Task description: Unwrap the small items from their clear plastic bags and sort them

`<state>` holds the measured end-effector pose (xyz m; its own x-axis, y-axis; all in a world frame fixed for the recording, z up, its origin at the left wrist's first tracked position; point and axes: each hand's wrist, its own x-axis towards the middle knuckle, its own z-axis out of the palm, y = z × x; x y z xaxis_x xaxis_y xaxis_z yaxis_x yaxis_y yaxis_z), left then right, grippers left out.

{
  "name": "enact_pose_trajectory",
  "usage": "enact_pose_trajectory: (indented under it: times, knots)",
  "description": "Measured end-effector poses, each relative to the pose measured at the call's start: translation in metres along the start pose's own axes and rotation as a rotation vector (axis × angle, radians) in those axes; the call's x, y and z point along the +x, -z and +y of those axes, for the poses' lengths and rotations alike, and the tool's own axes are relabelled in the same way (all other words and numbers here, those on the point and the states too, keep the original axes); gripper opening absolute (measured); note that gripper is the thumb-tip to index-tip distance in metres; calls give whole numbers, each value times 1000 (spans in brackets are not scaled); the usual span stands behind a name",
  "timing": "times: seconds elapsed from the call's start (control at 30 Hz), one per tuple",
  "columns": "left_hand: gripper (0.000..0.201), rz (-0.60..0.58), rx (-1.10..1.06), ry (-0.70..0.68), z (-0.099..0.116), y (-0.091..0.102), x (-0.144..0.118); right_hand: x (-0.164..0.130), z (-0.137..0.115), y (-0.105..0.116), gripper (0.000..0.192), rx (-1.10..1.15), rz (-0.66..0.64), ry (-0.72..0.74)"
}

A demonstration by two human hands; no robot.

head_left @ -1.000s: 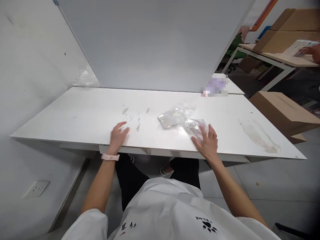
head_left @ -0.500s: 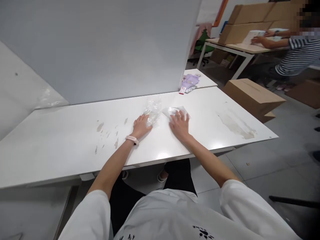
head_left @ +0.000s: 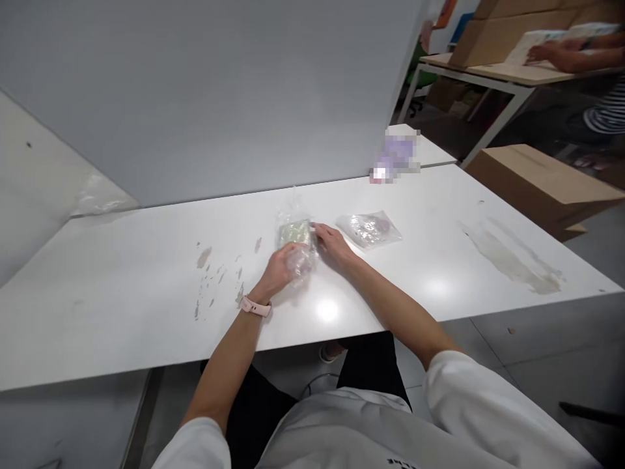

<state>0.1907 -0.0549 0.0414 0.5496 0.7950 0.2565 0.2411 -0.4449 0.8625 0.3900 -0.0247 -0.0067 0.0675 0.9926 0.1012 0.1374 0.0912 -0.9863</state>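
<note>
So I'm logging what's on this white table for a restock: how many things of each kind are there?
Clear plastic bags: 2, one held in both hands, one lying to its right.
Purple packet pile, blurred: 1.
Total: 3.

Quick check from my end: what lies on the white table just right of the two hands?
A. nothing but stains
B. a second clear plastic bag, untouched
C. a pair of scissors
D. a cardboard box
B: a second clear plastic bag lies flat on the white table, apart from the right hand and left hand, which grip another clear bag.
</note>
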Motion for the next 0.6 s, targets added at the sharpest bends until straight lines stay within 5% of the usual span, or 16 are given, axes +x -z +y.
enact_pose_trajectory:
  times: [0.1,0.23,0.33,0.47,0.53,0.6]
  knots:
    - [51,-415,-144,46,20,11,-4,-6,-3,2,60,11,20,-66]
    - [38,-547,-324,117,23,20,-5,-17,-6,-6,45,16,-61,-80]
    - [34,-355,-368,319,8,20,-4,-21,-5,-9,27,-73,25,-23]
    - [47,38,-133,550,-11,16,-2,-26,-9,1,23,-140,223,-35]
    - [47,103,-93,606,-15,15,-1,-28,-15,8,24,-24,171,-109]
    - [53,115,-181,639,-15,15,0,-32,-25,13,26,102,-26,-141]
